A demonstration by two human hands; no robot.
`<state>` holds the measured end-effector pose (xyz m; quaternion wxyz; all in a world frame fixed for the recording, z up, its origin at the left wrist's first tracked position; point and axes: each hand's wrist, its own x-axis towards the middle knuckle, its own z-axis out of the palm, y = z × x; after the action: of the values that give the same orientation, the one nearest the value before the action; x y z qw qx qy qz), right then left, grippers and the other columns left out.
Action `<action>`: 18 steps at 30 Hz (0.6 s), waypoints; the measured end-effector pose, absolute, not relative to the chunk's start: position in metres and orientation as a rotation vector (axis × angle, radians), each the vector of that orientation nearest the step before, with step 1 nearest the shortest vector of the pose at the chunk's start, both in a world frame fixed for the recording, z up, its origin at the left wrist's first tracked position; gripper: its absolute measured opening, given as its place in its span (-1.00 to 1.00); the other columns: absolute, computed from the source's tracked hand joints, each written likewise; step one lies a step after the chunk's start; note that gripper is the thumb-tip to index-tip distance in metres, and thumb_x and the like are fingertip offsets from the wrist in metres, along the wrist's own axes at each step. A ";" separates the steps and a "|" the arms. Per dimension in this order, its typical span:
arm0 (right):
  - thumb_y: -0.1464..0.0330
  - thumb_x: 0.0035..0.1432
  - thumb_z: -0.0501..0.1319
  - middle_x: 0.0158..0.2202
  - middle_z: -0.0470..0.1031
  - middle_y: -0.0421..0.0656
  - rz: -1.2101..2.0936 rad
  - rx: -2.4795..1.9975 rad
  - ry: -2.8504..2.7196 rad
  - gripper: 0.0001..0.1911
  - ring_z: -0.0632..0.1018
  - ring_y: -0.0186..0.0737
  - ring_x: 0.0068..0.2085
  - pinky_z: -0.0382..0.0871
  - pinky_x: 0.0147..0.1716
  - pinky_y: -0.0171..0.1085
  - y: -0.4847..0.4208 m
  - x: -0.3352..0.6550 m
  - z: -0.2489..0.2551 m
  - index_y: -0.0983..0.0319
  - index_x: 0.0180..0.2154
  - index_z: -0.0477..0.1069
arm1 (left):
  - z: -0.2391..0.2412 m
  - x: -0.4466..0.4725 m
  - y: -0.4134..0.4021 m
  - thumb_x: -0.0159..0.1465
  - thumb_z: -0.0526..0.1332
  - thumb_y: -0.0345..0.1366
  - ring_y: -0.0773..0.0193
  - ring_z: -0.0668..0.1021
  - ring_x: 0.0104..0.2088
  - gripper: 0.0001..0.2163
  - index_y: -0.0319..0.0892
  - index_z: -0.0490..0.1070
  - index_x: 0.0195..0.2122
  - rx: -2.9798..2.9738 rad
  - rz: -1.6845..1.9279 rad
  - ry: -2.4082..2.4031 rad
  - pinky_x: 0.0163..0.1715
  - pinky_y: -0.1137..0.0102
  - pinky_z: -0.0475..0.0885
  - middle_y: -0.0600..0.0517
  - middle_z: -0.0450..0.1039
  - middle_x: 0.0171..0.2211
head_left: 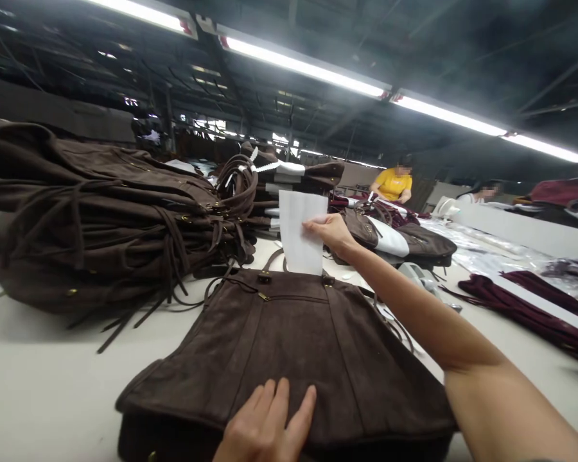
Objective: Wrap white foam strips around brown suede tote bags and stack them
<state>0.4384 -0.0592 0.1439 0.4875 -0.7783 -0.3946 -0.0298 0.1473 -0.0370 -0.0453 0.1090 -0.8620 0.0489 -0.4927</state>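
Observation:
A dark brown handbag (293,340) lies flat on the white table in front of me, its handles pointing away. A short zip with a brass pull runs across its upper part. My left hand (270,417) rests on the bag's lower part with the fingers spread. Beyond the bag's top edge, my right hand (331,232) pinches a white sheet of paper (298,234) at its right side. The sheet stands nearly upright, and its lower edge is close to the handles; whether it touches the bag I cannot tell.
Brown bags (91,224) with dangling straps are piled high at the left. Behind the paper are more bags with white wraps (289,168). Maroon pieces (534,314) and a grey tape dispenser-like object (419,277) lie at the right. A person in yellow (392,185) works farther back.

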 end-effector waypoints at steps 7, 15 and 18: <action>0.31 0.20 0.21 -0.55 0.43 -0.20 -0.318 -2.391 -1.215 -0.71 0.40 -0.32 -0.46 0.16 -0.40 -0.38 -0.137 0.358 0.137 0.28 -0.53 0.47 | -0.019 0.163 -0.072 0.26 0.18 -0.43 0.07 0.61 -0.25 -0.62 -0.15 0.37 0.12 -2.724 -1.035 0.181 -0.25 0.25 0.56 -0.22 0.53 -0.18; 0.26 0.35 0.05 -0.47 0.50 -0.22 -0.374 -2.344 -1.353 -0.67 0.46 -0.29 -0.41 0.16 -0.41 -0.39 -0.110 0.327 0.099 0.22 -0.38 0.49 | -0.038 0.168 -0.093 0.29 0.12 -0.43 0.01 0.60 -0.15 -0.62 -0.22 0.34 0.15 -2.647 -1.201 0.262 -0.15 0.20 0.55 -0.24 0.52 -0.10; 0.41 0.30 0.08 -0.31 0.58 -0.18 -0.422 -2.362 -1.635 -0.79 0.54 -0.23 -0.29 0.24 -0.34 -0.37 -0.093 0.314 0.084 0.18 -0.28 0.50 | -0.046 0.163 -0.089 0.32 0.07 -0.44 0.03 0.60 -0.15 -0.64 -0.23 0.34 0.14 -2.604 -1.245 0.304 -0.14 0.22 0.54 -0.22 0.53 -0.10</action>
<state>0.3145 -0.0925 0.0840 0.1189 -0.8077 -0.5591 -0.1445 0.1635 -0.0893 -0.0465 0.1194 -0.8908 0.1039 -0.4260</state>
